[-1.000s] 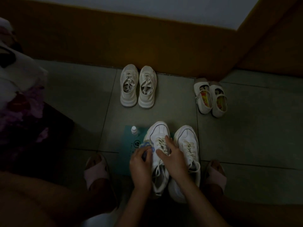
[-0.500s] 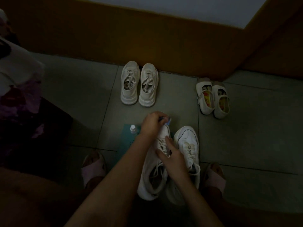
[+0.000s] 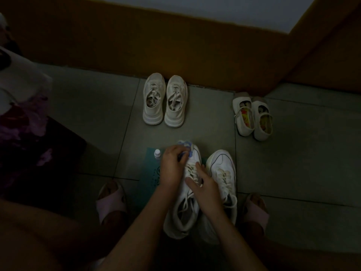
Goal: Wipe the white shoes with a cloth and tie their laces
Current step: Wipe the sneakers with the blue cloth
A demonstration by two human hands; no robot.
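Observation:
Two white lace-up shoes stand side by side on the floor between my feet. My left hand (image 3: 172,165) grips a blue and white cloth (image 3: 185,146) and presses it on the toe of the left white shoe (image 3: 184,214). My right hand (image 3: 205,184) lies over that shoe's laces with fingers spread, holding it steady. The right white shoe (image 3: 221,167) sits untouched beside it, its laces loose.
A small bottle (image 3: 157,153) stands on a teal mat (image 3: 150,178) left of the shoes. A beige pair of sneakers (image 3: 165,100) and a pair of white flats (image 3: 253,117) sit by the brown skirting. My slippered feet (image 3: 111,200) flank the shoes.
My left hand with the cloth went from the shoe's side up to its toe tip, then drew back a little over the toe. My right hand stayed on the laces.

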